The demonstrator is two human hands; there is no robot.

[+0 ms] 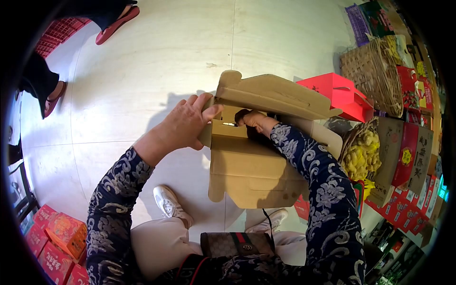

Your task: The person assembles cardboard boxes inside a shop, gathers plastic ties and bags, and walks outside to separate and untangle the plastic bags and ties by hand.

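Observation:
An open brown cardboard box (251, 164) is in front of my body, with its long flaps spread at the far and near sides. My left hand (185, 121) grips the left end of the box, thumb and fingers round the cardboard edge. My right hand (254, 121) reaches inside the box near that same end, its fingers curled and partly hidden in shadow. Whether it holds anything I cannot make out. A small gap in the cardboard shows light between the two hands.
At the right are a red box (335, 95), a wicker basket (373, 73), a basket of ginger (363, 149) and stacked cartons. Red packages (57, 254) stand at the lower left. Another person's feet in red shoes (118, 23) are at the upper left. A patterned bag (228, 244) hangs at my waist.

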